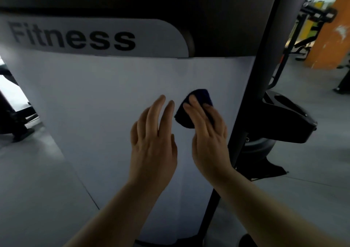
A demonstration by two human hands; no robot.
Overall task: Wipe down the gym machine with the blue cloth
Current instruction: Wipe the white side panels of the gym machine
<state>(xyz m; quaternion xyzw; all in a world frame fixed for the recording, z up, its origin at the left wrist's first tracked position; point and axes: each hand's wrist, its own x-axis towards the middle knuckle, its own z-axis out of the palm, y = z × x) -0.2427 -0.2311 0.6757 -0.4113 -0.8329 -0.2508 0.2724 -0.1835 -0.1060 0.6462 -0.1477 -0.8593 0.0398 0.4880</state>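
The gym machine's white panel [106, 99] fills the middle of the view, with the word "Fitness" on a grey band at its top. A dark blue cloth [184, 117] lies flat against the panel. My right hand [207, 133] presses on the cloth with straight fingers, covering most of it. Just left of the cloth, my left hand [153, 137] lies with its fingers extended toward the bare panel; contact is unclear.
A black upright post [251, 87] borders the panel on the right, with black machine parts [287, 118] beside it. Grey floor [36, 180] lies to both sides. An orange pillar [329, 29] and other gym equipment stand at the far right.
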